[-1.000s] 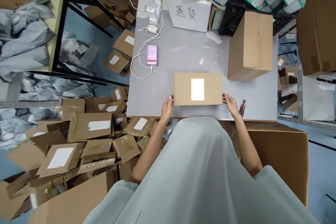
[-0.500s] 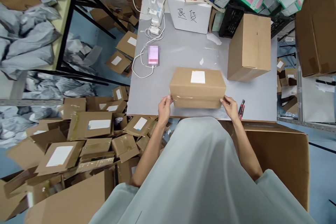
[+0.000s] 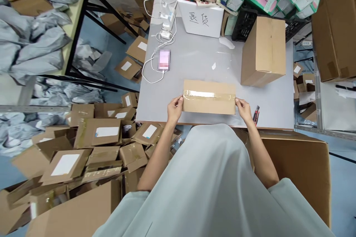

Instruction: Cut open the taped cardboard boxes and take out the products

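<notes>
A long brown cardboard box (image 3: pixel 209 105) is at the near part of the grey table (image 3: pixel 191 59), a taped seam running along the side that faces me. My left hand (image 3: pixel 175 109) grips its left end with thumb and fingers. At the opposite end, my right hand (image 3: pixel 243 110) pinches the right edge. Whether the box rests fully on the table or is slightly raised, I cannot tell. Just right of my right hand lies a red and black box cutter (image 3: pixel 256 114).
A taller carton (image 3: pixel 263 50) stands at the table's right. Behind are a white bin (image 3: pixel 203 20) and a black crate (image 3: pixel 244 22) of green boxes. A phone (image 3: pixel 164 60) charges at left. Discarded cartons (image 3: pixel 107 133) cover the floor; an open carton (image 3: pixel 297 170) stands below right.
The box has been turned between my hands: its white label no longer shows, and the taped seam now faces me. Both hands keep hold of its ends.
</notes>
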A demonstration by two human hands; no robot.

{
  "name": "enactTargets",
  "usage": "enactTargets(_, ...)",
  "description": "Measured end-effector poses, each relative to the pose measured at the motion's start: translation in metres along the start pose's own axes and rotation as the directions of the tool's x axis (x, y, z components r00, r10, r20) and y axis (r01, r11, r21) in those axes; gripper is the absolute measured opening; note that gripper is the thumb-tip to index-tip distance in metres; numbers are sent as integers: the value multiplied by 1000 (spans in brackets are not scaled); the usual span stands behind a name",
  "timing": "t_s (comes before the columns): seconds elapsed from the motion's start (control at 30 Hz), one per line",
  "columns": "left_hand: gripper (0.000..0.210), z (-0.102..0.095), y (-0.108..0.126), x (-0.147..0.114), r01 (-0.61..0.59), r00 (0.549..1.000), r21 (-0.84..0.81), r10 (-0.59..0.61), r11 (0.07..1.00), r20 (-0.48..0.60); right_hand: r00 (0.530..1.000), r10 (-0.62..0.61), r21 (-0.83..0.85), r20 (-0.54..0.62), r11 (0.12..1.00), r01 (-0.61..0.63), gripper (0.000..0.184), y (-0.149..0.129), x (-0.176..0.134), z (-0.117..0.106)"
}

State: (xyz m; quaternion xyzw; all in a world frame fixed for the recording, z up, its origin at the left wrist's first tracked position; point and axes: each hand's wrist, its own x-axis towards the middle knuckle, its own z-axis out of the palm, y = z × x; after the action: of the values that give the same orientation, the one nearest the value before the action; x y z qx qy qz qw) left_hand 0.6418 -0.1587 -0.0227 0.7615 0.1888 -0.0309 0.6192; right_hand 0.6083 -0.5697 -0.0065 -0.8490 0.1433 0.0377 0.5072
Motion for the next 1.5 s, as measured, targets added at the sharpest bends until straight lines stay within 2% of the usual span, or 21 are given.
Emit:
enactTargets(0.1,63,-6,-16,-6,97,995,-21,-97,995,3,996,82,78,33,993,-84,65,21,-9,-1)
enactTargets(0.27,46,3,-37,-23,149,987,27,-150,988,54,981,97,112,171,987,-117,59,35,-27,19)
enactTargets(0.37,36,11,-37,-31,134,984,43,-138,990,112,973,90,128,214,985,-119,53,30,-30,26)
enactTargets(0.5,39,6,-22,-32,68,990,45,-73,997,119,968,70,144,241,984,-107,56,12,-28,8)
enactTargets(0.63,49,-6,-4,-24,-10,996,48,5,999,89,987,-13,100,159,995,-3,71,-14,-18,-17)
enactTargets(0.7,52,-8,2,-18,-30,996,56,25,998,80,990,-26,49,136,999,19,73,-23,-10,-19)
enactTargets(0.77,54,-6,4,-13,-39,997,64,35,997,72,988,1,43,157,999,-8,76,-26,-3,-13)
enactTargets(0.9,60,2,0,-6,-37,998,75,33,996,55,984,49,104,172,992,-67,80,-17,4,4)
enactTargets(1.03,61,1,-12,-8,2,999,73,-5,997,37,983,111,161,144,978,-134,85,5,-5,9)
enactTargets(1.2,47,-4,-33,-21,105,994,98,-107,990,16,977,171,174,127,966,-192,79,26,-28,11)
enactTargets(1.37,41,7,-42,-34,125,987,132,-137,983,79,975,132,189,178,968,-165,66,23,-42,26)
enactTargets(1.5,45,9,-26,-39,72,991,123,-85,990,102,980,120,186,158,971,-149,71,8,-40,21)
